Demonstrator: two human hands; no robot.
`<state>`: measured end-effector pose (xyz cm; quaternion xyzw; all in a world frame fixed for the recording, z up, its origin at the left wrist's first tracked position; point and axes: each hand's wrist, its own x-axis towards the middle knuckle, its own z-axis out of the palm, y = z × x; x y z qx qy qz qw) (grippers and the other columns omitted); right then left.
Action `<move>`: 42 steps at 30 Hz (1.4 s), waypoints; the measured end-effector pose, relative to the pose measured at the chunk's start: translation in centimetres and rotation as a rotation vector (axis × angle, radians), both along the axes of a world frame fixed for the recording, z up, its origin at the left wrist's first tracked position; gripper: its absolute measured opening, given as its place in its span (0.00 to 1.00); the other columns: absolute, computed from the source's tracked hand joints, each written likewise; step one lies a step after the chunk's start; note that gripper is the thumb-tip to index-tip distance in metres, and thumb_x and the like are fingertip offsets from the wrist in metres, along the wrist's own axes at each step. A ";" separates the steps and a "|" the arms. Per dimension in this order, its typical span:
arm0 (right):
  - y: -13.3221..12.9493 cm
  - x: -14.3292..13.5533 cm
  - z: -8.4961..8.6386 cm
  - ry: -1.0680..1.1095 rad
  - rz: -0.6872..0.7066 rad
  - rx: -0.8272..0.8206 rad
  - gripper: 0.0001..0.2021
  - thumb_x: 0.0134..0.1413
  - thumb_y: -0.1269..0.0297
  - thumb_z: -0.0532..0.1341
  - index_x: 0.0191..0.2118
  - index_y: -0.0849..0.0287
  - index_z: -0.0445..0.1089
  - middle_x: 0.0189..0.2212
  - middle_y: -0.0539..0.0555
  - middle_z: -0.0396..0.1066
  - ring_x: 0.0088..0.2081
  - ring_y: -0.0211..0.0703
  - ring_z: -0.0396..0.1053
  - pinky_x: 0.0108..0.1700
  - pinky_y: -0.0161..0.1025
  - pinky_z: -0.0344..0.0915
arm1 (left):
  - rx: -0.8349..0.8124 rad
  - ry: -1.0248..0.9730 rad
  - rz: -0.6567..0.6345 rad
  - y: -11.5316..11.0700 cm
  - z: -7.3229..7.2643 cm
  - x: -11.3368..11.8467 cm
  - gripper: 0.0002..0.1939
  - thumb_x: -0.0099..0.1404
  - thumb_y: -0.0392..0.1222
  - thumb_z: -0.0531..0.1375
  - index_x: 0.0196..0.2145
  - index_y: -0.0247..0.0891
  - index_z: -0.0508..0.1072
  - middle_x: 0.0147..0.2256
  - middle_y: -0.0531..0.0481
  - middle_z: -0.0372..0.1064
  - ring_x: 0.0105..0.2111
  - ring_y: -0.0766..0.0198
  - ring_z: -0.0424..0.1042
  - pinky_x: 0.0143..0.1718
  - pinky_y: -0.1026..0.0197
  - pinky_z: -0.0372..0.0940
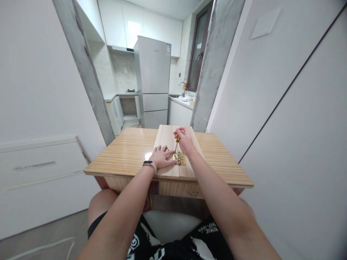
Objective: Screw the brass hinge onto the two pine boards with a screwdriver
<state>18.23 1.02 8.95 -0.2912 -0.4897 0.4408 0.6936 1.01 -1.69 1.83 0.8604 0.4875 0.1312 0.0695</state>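
Two pale wooden boards lie side by side on the table, with a seam between them. A brass-coloured hinge rests across the seam near the front. My right hand is closed round a yellow and black screwdriver, its shaft slanting down to the hinge's left leaf. My left hand lies flat on the left board with fingers spread, its fingertips beside the hinge's left edge. Some small metal thing shows near its fingers, too small to make out.
The striped wooden table has a drawer with a handle at its front. Beyond it stand a grey fridge and a sink counter. White panels and walls rise at both sides.
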 end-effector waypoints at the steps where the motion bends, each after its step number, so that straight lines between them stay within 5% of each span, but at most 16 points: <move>1: -0.1 0.1 0.0 0.008 0.015 -0.003 0.15 0.55 0.49 0.70 0.38 0.52 0.68 0.31 0.47 0.75 0.29 0.37 0.67 0.36 0.36 0.64 | 0.000 -0.001 -0.002 0.0 0.0 0.0 0.45 0.62 0.84 0.51 0.71 0.65 0.65 0.74 0.49 0.54 0.72 0.31 0.49 0.71 0.31 0.42; 6: 0.1 0.8 -0.2 0.057 0.066 -0.005 0.12 0.59 0.50 0.64 0.36 0.54 0.74 0.31 0.51 0.74 0.30 0.38 0.67 0.36 0.38 0.65 | 0.002 0.001 0.001 0.0 0.0 0.0 0.46 0.62 0.85 0.50 0.70 0.65 0.65 0.73 0.48 0.54 0.72 0.31 0.49 0.71 0.30 0.42; 17: 0.7 0.3 -0.6 0.060 0.002 -0.033 0.21 0.47 0.46 0.76 0.36 0.54 0.71 0.36 0.51 0.75 0.35 0.39 0.72 0.41 0.39 0.70 | -0.008 0.001 0.003 -0.1 0.1 0.0 0.46 0.62 0.85 0.51 0.71 0.65 0.65 0.74 0.49 0.53 0.72 0.30 0.49 0.71 0.29 0.42; 28: -0.4 0.5 0.2 0.066 0.105 -0.019 0.12 0.59 0.50 0.64 0.37 0.54 0.73 0.32 0.51 0.75 0.30 0.39 0.67 0.36 0.39 0.66 | -0.009 0.005 0.004 -0.1 0.2 0.0 0.47 0.61 0.86 0.49 0.71 0.65 0.65 0.74 0.48 0.53 0.72 0.30 0.50 0.71 0.30 0.42; 42: 0.1 0.3 -0.2 0.077 0.007 -0.057 0.23 0.43 0.48 0.78 0.35 0.54 0.68 0.34 0.49 0.75 0.34 0.39 0.73 0.39 0.39 0.69 | -0.013 -0.007 0.004 0.0 0.0 0.0 0.46 0.62 0.85 0.51 0.70 0.65 0.66 0.74 0.49 0.53 0.72 0.31 0.49 0.72 0.31 0.41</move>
